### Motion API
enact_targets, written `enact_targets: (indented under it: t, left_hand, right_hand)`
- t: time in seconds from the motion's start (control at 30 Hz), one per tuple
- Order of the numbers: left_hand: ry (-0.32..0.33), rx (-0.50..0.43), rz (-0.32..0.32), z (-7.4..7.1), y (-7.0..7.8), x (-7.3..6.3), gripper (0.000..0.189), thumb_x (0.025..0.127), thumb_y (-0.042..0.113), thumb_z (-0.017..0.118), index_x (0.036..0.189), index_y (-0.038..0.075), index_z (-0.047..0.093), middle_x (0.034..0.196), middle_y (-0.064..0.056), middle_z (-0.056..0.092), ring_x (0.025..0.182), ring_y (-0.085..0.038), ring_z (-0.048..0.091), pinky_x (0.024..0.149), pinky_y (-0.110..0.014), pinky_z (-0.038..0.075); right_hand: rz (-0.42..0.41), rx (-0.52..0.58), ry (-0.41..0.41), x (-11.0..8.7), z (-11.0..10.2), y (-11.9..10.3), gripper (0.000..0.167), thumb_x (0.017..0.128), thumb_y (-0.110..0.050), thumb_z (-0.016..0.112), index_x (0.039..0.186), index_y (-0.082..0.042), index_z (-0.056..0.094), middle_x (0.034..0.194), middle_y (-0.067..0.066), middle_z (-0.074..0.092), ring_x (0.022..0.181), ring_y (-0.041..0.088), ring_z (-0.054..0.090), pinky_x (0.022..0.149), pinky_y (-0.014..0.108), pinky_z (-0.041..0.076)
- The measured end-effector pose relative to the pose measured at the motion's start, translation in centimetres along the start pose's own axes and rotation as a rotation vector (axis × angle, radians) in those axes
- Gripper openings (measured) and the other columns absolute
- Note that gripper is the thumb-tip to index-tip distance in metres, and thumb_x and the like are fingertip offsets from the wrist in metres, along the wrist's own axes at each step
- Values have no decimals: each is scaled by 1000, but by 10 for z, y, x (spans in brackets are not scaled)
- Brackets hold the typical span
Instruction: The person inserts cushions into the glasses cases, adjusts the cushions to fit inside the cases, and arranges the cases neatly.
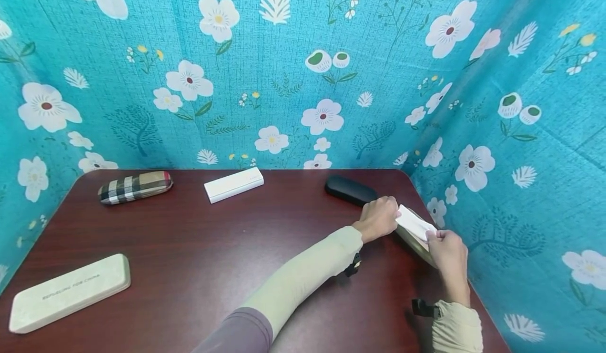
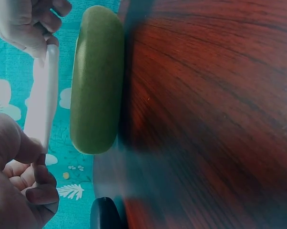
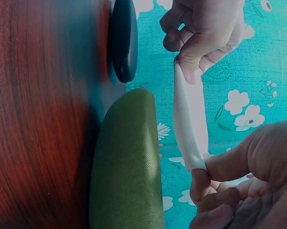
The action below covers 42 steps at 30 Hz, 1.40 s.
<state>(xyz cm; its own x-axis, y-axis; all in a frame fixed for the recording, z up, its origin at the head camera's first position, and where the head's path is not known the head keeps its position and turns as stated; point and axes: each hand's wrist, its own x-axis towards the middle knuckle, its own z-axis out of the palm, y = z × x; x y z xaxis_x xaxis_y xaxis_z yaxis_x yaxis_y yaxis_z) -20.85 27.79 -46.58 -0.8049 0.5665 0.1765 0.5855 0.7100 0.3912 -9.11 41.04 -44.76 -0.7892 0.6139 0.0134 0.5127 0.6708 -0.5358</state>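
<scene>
Both hands stretch a folded white cloth between them at the table's right side. My left hand pinches its far end, thumb against curled fingers. At the near end my right hand pinches it the same way, which the right wrist view shows with the thumb on top. An olive-green glasses case with rounded ends lies on the table right beside the cloth; in the head view the cloth and hands hide part of it. Just beyond the left hand is a black glasses case.
A plaid glasses case and a white case lie along the back of the dark red table. A cream case with printed lettering is at front left. Blue flowered cloth hangs behind and at the sides.
</scene>
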Motion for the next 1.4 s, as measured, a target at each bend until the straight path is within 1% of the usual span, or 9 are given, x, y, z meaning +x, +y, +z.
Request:
enact_targets:
  t: [0.17, 0.33, 0.47, 0.63, 0.77, 0.97, 1.13, 1.2, 1.4]
  left_hand:
    - [-7, -7, 19, 7, 7, 0, 15, 100, 39, 62, 97, 25, 67, 90, 12, 65, 84, -4, 65, 65, -25, 51]
    - [1, -9, 24, 11, 12, 2, 14, 100, 39, 63, 98, 25, 68, 90, 13, 65, 84, -3, 64, 65, -24, 50]
    - [-7, -17, 30, 13, 15, 4, 15, 101, 39, 61, 97, 26, 67, 90, 13, 64, 85, -3, 63, 65, -24, 49]
    - [-26, -15, 21, 15, 17, 7, 16, 101, 39, 61, 93, 27, 67, 87, 13, 63, 82, -3, 62, 62, -25, 48]
    - [-24, -16, 14, 16, 17, 10, 16, 100, 39, 62, 93, 26, 67, 86, 13, 63, 76, -2, 59, 59, -24, 46]
    - [-20, -3, 18, 19, 16, 13, 18, 100, 38, 63, 88, 24, 64, 84, 12, 64, 75, -4, 60, 57, -26, 44]
    - [-45, 7, 16, 22, 19, 13, 22, 99, 37, 64, 81, 24, 63, 80, 11, 63, 71, -5, 59, 55, -27, 43]
    - [-53, 7, 14, 22, 20, 14, 22, 98, 38, 65, 81, 24, 63, 79, 10, 63, 68, -6, 58, 54, -27, 43]
    - [-39, 18, 1, 22, 21, 16, 18, 96, 38, 67, 85, 24, 66, 81, 9, 66, 69, -9, 61, 53, -27, 41]
  right_hand:
    - [74, -8, -18, 2, -1, 10, 41, 101, -26, 51, 113, 12, 61, 110, 35, 61, 99, 47, 54, 86, 59, 44]
    - [82, -10, -32, 5, -3, 16, 41, 101, -26, 52, 113, 12, 61, 106, 34, 61, 95, 45, 52, 81, 55, 44]
    - [89, -17, -40, 7, -6, 18, 41, 101, -26, 52, 112, 12, 63, 104, 33, 62, 93, 43, 53, 77, 51, 44]
    - [88, -27, -45, 7, -6, 19, 42, 99, -26, 53, 113, 13, 64, 111, 36, 62, 96, 45, 54, 81, 54, 45]
    - [113, -13, -64, 7, -4, 18, 45, 100, -26, 53, 119, 14, 62, 113, 36, 62, 95, 44, 55, 77, 51, 46]
    - [122, 16, -63, 8, -3, 18, 44, 101, -26, 55, 117, 14, 64, 105, 33, 64, 91, 41, 55, 70, 44, 45]
    - [130, 12, -57, 7, -2, 23, 41, 100, -26, 56, 111, 13, 66, 94, 27, 65, 86, 37, 56, 64, 36, 41]
    - [131, 13, -52, 7, -1, 24, 41, 100, -25, 56, 109, 13, 66, 90, 25, 65, 84, 36, 55, 62, 35, 40]
    - [143, 26, -53, 10, -1, 23, 38, 100, -25, 56, 104, 11, 67, 83, 21, 63, 81, 34, 54, 61, 35, 38]
